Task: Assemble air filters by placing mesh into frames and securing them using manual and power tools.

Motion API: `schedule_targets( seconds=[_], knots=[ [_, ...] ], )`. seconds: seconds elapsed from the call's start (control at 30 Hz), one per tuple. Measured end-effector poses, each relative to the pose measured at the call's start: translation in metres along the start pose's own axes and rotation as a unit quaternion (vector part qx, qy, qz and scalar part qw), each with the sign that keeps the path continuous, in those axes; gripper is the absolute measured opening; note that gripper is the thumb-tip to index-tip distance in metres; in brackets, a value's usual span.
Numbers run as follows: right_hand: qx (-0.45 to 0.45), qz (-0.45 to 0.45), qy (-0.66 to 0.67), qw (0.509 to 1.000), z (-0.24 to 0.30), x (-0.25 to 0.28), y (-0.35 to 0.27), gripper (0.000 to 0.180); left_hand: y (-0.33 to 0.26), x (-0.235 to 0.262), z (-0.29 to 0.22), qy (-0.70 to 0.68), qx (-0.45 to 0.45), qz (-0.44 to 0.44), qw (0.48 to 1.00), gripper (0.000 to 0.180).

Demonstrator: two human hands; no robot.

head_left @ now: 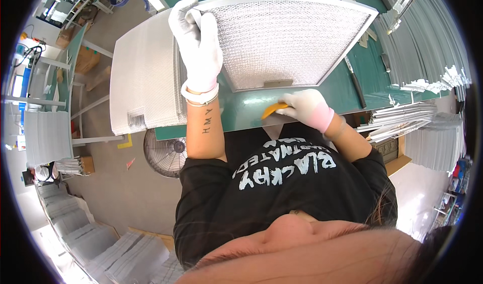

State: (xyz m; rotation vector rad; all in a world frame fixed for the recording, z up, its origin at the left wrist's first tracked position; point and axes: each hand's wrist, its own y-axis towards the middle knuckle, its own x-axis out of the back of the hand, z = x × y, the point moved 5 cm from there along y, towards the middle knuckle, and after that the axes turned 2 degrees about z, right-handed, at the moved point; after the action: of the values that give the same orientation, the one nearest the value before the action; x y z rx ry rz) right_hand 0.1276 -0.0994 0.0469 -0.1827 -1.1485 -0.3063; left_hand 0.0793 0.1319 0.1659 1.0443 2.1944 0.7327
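A framed metal mesh filter panel [287,37] stands tilted on the green bench top [246,110], its lower edge resting there. My left hand [198,45], in a white glove, is closed at the panel's upper left corner and grips the frame. A small metal plate [278,83] shows at the middle of the panel's lower edge. Close to the bench's near edge, my right hand [308,109], gloved in white with a pink cuff, is closed around a small yellow tool [273,110]. The tool's kind is unclear because the fingers cover part of it.
A stack of mesh sheets [146,72] sits to the left of the panel. A black-handled tool [356,85] lies on the bench at right. Beyond it are piled metal strips [422,52]. A floor fan [168,153] stands below the bench's left end.
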Motion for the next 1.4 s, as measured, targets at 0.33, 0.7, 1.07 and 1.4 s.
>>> schedule_targets(
  seconds=[0.33,0.7,1.07,1.4],
  knots=[
    [0.071,-0.144,-0.096,0.982,0.043,-0.017,0.068,0.015,0.004,-0.001,0.007,0.021,-0.012,0.021,0.999,0.036],
    [0.137,-0.061,-0.062,0.987,0.054,-0.024,0.091,0.008,0.011,0.011,0.031,-0.023,-0.013,0.019,0.999,0.037],
    [0.096,-0.058,-0.074,0.991,0.054,-0.025,0.098,0.010,0.012,0.008,0.030,-0.034,-0.020,0.025,0.999,0.040],
    [0.089,-0.034,-0.059,0.994,0.055,-0.020,0.101,0.011,0.009,0.009,0.029,-0.020,0.002,0.019,1.000,0.040]
  ],
)
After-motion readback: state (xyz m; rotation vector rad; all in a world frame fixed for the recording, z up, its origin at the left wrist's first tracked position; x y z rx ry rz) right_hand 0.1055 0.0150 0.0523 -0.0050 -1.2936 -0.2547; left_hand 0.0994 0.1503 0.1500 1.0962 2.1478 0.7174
